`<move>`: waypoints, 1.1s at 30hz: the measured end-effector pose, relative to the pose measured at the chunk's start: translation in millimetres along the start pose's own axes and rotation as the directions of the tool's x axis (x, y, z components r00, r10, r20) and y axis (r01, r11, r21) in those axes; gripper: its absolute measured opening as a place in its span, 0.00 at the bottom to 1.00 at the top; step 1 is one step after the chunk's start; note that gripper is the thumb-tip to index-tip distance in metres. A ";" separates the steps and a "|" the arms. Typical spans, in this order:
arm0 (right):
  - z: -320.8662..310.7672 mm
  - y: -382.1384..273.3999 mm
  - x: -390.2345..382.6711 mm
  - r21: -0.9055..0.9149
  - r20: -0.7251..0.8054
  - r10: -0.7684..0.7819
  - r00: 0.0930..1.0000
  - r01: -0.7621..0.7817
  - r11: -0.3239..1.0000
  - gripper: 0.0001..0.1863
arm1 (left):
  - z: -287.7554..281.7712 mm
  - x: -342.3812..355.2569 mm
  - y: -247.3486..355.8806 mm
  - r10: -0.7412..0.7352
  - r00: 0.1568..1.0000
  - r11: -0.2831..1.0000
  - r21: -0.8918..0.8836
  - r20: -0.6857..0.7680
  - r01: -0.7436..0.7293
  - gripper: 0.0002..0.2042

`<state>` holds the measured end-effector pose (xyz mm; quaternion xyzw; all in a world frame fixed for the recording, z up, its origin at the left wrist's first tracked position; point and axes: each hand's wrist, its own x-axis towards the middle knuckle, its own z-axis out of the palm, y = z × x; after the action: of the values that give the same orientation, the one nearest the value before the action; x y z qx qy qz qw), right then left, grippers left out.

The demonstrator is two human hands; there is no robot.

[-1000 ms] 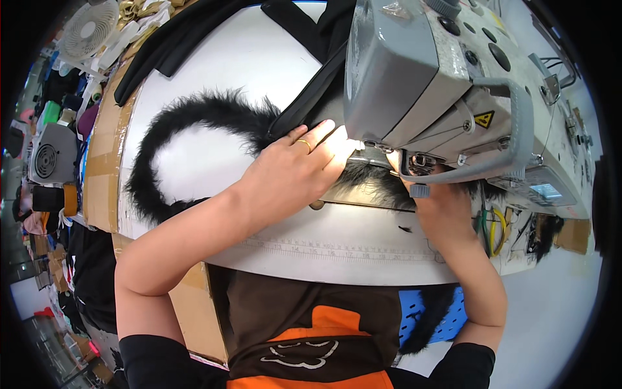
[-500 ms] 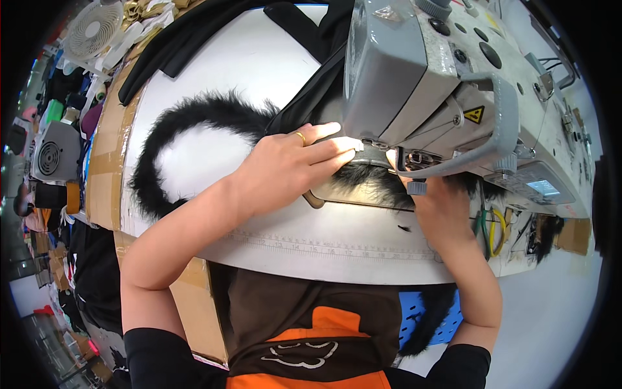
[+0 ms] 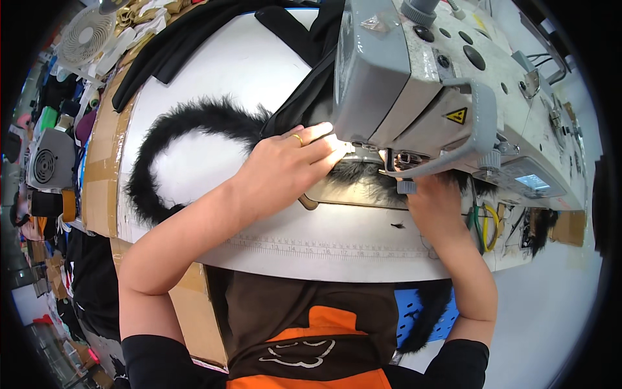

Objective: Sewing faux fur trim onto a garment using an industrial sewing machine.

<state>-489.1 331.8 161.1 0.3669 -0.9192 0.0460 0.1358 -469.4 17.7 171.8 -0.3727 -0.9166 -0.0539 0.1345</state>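
My left hand [image 3: 285, 168], a ring on one finger, lies with fingers open and fairly flat on black material beside the presser foot of a grey sewing machine [image 3: 376, 71]. A long black furry strip [image 3: 152, 155] loops out to its left; more fur [image 3: 356, 174] lies on the metal bed by the foot. My right hand [image 3: 431, 201] reaches under the machine's front guard [image 3: 483, 129], its fingertips hidden. Black smooth fabric [image 3: 295, 104] runs up behind my left hand.
A white worktable [image 3: 337, 266] with printed ruler carries scissors [image 3: 486, 227] at the right and taped cardboard [image 3: 103, 168] along the left. A fan [image 3: 84, 35], grey appliance [image 3: 52, 162] and piled materials lie further left. A blue perforated surface [image 3: 408, 305] shows below.
My left fingers have shifted and straightened slightly beside the presser foot. My right hand stays under the guard. The whole view has shifted a little, with the machine appearing further left.
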 end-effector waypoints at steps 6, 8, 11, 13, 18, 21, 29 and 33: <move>-5.2 -5.9 8.0 0.053 0.081 0.090 0.993 -0.094 0.994 0.22 | 4.1 -5.5 2.0 -0.039 0.998 0.999 -0.035 0.042 0.041 0.18; -5.2 -3.7 7.4 0.046 0.027 0.055 0.998 -0.057 0.997 0.21 | 1.3 -2.0 2.7 -0.046 0.998 0.999 -0.028 0.050 0.047 0.18; -4.6 -2.8 7.4 0.013 0.027 0.046 0.999 -0.046 0.999 0.22 | 2.2 -1.7 2.0 -0.045 0.998 0.999 -0.018 0.039 0.045 0.18; -9.4 -4.7 10.7 0.029 0.081 0.061 0.995 -0.064 0.998 0.23 | 2.5 -2.4 1.9 -0.035 0.999 0.999 -0.013 0.017 0.035 0.19; 5.4 3.2 3.8 -0.017 -0.033 -0.030 0.999 0.029 0.999 0.27 | 1.2 -3.3 4.1 -0.057 0.998 0.998 -0.031 0.012 0.057 0.20; 2.8 8.2 1.6 -0.042 0.027 -0.048 0.998 0.049 0.998 0.30 | 4.1 -2.6 2.3 -0.063 0.997 0.995 -0.079 -0.050 0.059 0.19; -16.1 7.5 -0.9 -0.044 0.073 -0.167 0.983 0.171 0.984 0.16 | 2.9 -7.5 7.4 -0.014 0.985 0.995 -0.097 -0.171 -0.002 0.16; -26.9 -38.1 10.9 -0.135 0.184 -0.016 0.983 0.041 0.990 0.32 | 6.5 -9.3 2.7 -0.018 0.986 0.998 -0.057 -0.164 0.009 0.14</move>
<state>-464.6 301.9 189.5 0.3723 -0.9234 -0.0533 0.0769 -462.5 14.6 162.9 -0.3642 -0.9030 -0.1110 0.1988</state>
